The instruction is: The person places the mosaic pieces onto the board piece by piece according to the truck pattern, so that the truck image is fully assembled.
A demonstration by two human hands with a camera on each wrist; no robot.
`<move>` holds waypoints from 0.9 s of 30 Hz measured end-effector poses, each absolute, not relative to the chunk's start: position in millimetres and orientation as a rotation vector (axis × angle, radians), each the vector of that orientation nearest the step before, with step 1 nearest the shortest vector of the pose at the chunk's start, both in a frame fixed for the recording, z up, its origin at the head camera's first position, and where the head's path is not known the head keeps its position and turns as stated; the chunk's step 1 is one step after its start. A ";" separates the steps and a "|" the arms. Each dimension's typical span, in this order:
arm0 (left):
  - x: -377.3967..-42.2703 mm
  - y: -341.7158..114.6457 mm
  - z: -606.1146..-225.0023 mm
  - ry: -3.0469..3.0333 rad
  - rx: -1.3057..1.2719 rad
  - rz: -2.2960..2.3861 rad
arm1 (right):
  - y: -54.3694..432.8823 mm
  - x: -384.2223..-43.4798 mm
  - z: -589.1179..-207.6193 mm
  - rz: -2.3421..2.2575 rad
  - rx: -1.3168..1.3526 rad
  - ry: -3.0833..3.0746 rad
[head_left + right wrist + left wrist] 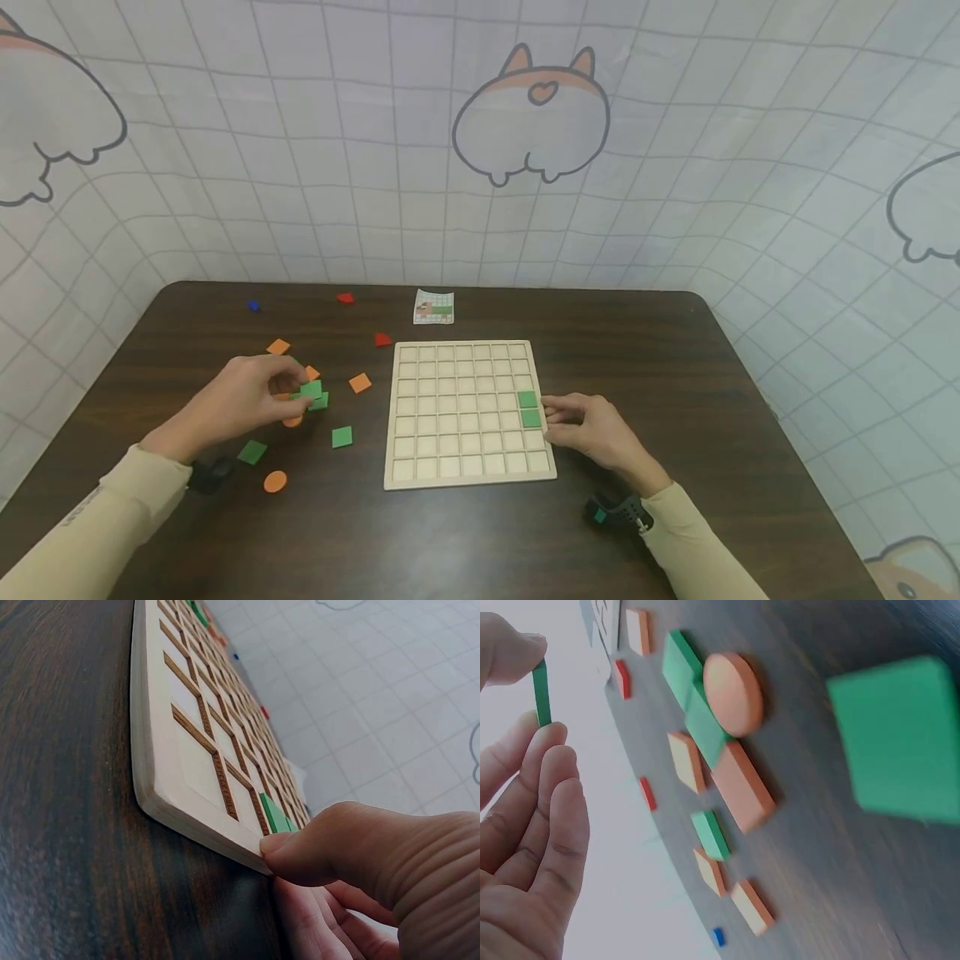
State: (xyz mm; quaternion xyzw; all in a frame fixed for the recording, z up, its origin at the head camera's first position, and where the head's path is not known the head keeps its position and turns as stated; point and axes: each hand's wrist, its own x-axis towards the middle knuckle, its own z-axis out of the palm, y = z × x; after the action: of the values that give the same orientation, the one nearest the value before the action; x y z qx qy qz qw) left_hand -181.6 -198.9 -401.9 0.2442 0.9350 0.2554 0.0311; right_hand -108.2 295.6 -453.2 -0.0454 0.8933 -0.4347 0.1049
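Grid board [470,482]: in the right wrist view, one end is running off the top edge. Beyond the board, printed card [433,307]: its print is showing too small to read. Left of the board, left hand [228,404]: is partly covering the orange pieces [292,422] in the head view. Same side, foremost green tile [896,742]: is blurring and running off the left wrist view's right edge; blue piece [254,306]: is showing too small for its shape; sleeve lettering [82,506]: is staying illegible. Right of the board, right hand [600,433]: is partly hiding the seated green tiles [271,815] in its wrist view; dog drawing [930,208]: is running off the head view's right edge.
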 end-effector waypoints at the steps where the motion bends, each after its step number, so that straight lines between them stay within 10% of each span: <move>1: -182.1 -195.6 -401.1 2.871 0.754 0.791 | 295.8 -107.9 -453.2 -1.286 -0.137 2.631; 27: -205.7 -96.3 -408.2 2.718 0.998 0.907 | 295.9 -107.3 -453.2 -1.303 -0.135 2.635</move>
State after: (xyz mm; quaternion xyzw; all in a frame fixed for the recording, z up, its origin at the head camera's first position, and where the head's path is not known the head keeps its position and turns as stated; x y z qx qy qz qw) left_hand -205.7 -96.3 -408.2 0.3284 0.8945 0.2985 0.0540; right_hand -107.3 295.9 -453.2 -0.0457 0.8910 -0.4406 0.0995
